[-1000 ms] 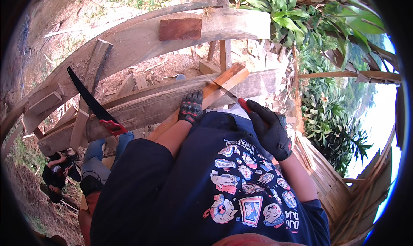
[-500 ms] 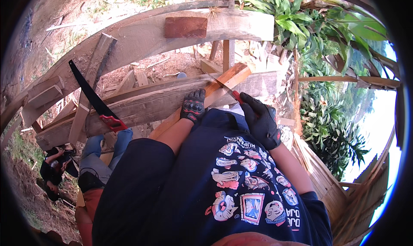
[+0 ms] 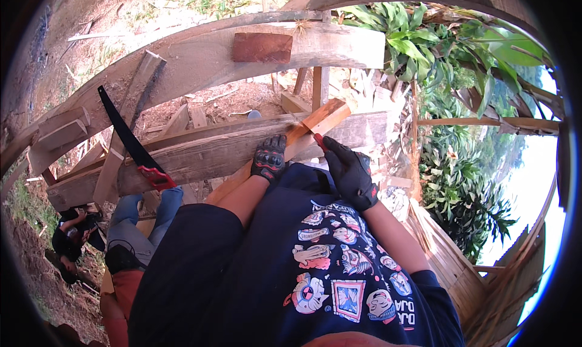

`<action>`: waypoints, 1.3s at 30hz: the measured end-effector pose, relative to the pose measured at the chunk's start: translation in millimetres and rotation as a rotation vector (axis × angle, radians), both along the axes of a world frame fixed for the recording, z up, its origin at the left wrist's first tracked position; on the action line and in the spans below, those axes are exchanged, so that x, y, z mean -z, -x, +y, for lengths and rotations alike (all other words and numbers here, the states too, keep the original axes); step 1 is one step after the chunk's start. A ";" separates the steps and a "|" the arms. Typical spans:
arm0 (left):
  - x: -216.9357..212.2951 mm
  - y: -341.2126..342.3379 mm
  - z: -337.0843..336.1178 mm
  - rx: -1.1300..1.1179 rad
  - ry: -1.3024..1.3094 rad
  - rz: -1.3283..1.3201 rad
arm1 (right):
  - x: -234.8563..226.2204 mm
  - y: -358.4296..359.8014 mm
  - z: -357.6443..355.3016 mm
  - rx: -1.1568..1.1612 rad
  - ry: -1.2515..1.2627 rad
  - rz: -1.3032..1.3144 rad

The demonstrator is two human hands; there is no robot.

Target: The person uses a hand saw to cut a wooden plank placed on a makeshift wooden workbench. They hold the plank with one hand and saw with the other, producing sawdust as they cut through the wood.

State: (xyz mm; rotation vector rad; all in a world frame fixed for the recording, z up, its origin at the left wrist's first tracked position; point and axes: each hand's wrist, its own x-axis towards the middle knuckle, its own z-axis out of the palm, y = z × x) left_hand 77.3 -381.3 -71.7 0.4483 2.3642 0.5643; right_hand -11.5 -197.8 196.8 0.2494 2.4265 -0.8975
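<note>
A squared length of orange-brown timber (image 3: 330,114) lies slanting across a long weathered plank. My left hand (image 3: 270,157), in a black glove with hard knuckle guards, is closed over the timber and holds it down. In my gloved right hand (image 3: 353,172) is the red handle of a handsaw (image 3: 319,141). Its thin blade reaches up and left across the timber just beyond my left hand, blurred and seen almost edge-on. My fingers hide most of the handle.
A second handsaw (image 3: 129,133), black-bladed with a red handle, rests across the plank (image 3: 206,157) on the left. A reddish wood block (image 3: 262,47) sits on the far board (image 3: 339,43). Two other people are at lower left, one in a red top (image 3: 124,289). Leafy plants (image 3: 467,189) stand right.
My right hand and its handsaw have moved left and slightly down, in toward the timber. My left hand stays on the timber. The whole view has shifted slightly.
</note>
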 end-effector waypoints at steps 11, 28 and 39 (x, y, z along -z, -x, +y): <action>5.6 -4.2 1.5 -0.061 -0.111 0.006 | 3.4 21.3 -4.3 0.029 0.005 -0.119; -5.1 -0.1 -0.8 -0.092 -0.114 0.011 | 51.9 28.5 16.9 -0.005 0.082 -0.129; -3.6 3.3 -1.7 -0.073 -0.083 -0.048 | 81.7 20.7 -5.4 -0.085 -0.006 -0.013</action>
